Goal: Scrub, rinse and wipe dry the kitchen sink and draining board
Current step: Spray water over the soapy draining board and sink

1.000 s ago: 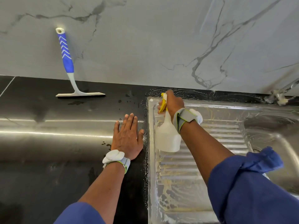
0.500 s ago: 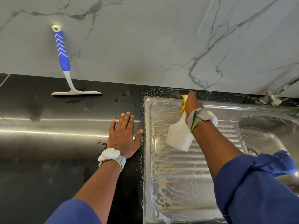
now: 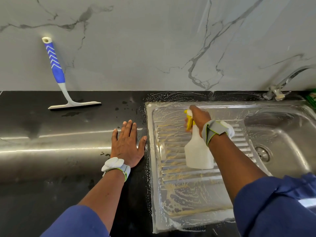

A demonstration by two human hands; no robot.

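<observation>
Stainless steel draining board (image 3: 172, 199) fills the middle-right of the head view. It's ribbed and covered in soapy streaks and brownish foam swirls. Right of it is the sink (image 3: 287, 134), with the drain (image 3: 263, 153) showing and suds on the walls too. Foam spills past the board's back and left edges onto the black counter (image 3: 51, 202).

Right hand (image 3: 199, 117) is wrapped round the neck of a white spray bottle (image 3: 198, 154), fingers at the yellow trigger (image 3: 189, 124). The bottle is held up over the board's ribs, nozzle aimed toward the back-left corner. It's blurry around the trigger, so can't tell if it's squeezed.

Left hand (image 3: 127, 146) lies flat on the counter, palm down, fingers straight, holding nothing, thumb just beside the board's left rim. Both wrists have grey bands (image 3: 215, 130) with a white puck, and the sleeves are blue.

Blue-and-white squeegee (image 3: 56, 72) stands well off to the left, blade on the counter, handle leaning on the marble wall (image 3: 153, 40). Tap (image 3: 287, 79) is at back right. There's something green (image 3: 312, 98) at the right edge, too cut off to tell what.
</observation>
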